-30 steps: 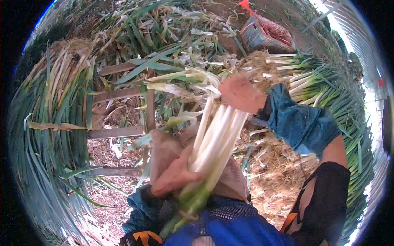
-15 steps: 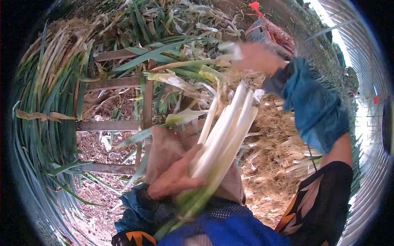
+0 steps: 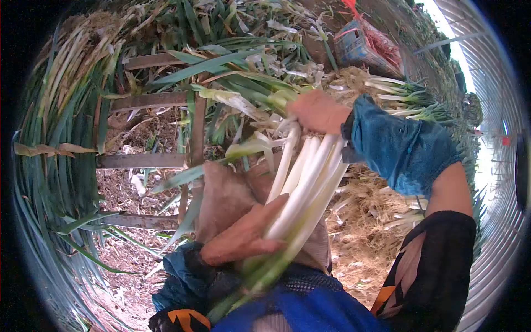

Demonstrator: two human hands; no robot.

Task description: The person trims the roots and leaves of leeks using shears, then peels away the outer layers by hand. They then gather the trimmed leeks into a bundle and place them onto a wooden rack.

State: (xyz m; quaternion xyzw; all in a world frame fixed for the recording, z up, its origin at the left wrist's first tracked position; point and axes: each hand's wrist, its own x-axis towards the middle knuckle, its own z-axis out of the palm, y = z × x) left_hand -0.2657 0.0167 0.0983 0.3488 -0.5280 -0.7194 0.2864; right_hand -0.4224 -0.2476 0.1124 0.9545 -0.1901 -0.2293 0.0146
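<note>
My left hand is wrapped around the lower part of a bunch of green onions in my lap. Their white stalks slant up and to the right, and the green tops run down over my blue clothing. At the root end, my right hand is curled over the tips of the stalks, beside the leftmost one. Its fingers point left and are slightly blurred; what they pinch is hidden. Loose peeled leaves hang just left of the stalks.
A wooden slatted frame stands to the left, with a tall pile of unpeeled green onions beyond it. Onions with bushy roots lie at right. A box with red strings stands at the upper right among leaf scraps.
My right hand has come down and left from near the box to the root ends of the bunch. My left hand keeps its hold, and the bunch has barely shifted.
</note>
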